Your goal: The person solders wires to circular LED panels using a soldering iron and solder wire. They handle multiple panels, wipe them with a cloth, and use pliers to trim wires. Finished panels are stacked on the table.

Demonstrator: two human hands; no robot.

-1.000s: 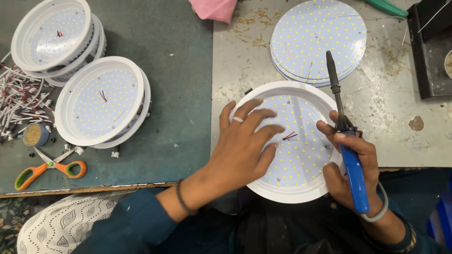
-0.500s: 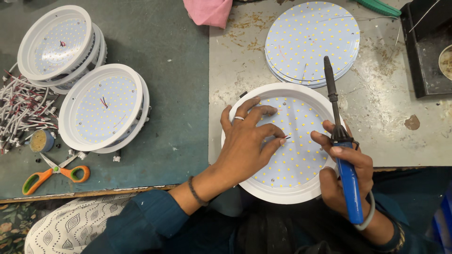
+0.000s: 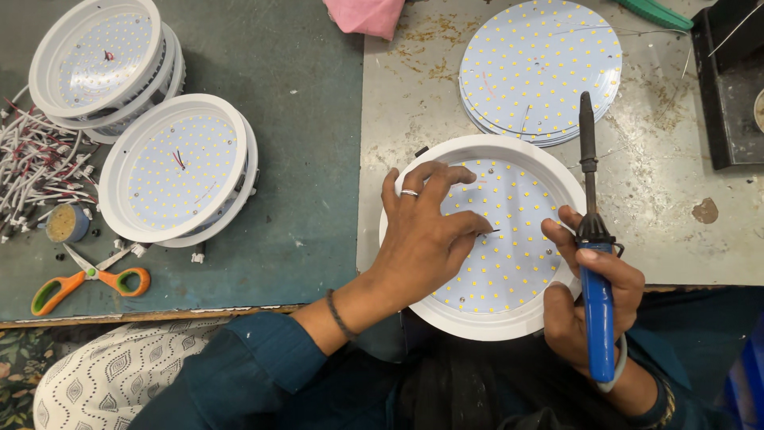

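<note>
Hands of the person work on a round white plastic lamp housing (image 3: 509,322) with a disc of many small yellow LED dots inside, which lies on the grey counter (image 3: 676,247) at its near edge, directly in front of the body. The left hand (image 3: 426,239) rests flat on the left half of the disc, and its thumb and forefinger (image 3: 469,227) are pinched together on a thin short wire end (image 3: 489,232) near the middle of the disc. The right hand (image 3: 593,299) is closed around the blue handle of a soldering iron (image 3: 593,239); its fingers are clamped on this handle. The long axis of the iron runs almost straight away from the person, and its dark tip is beyond the far rim of the housing, so the wire end lies to the left of the iron and nearer to the body than the tip. The left hand is the nearer one to the wire.

Behind the housing stands a stack of bare white LED discs (image 3: 541,68). On the green mat at the left are 2 more finished white housings (image 3: 179,171), orange-handled scissors (image 3: 87,279) and a heap of white wires (image 3: 32,167).
</note>
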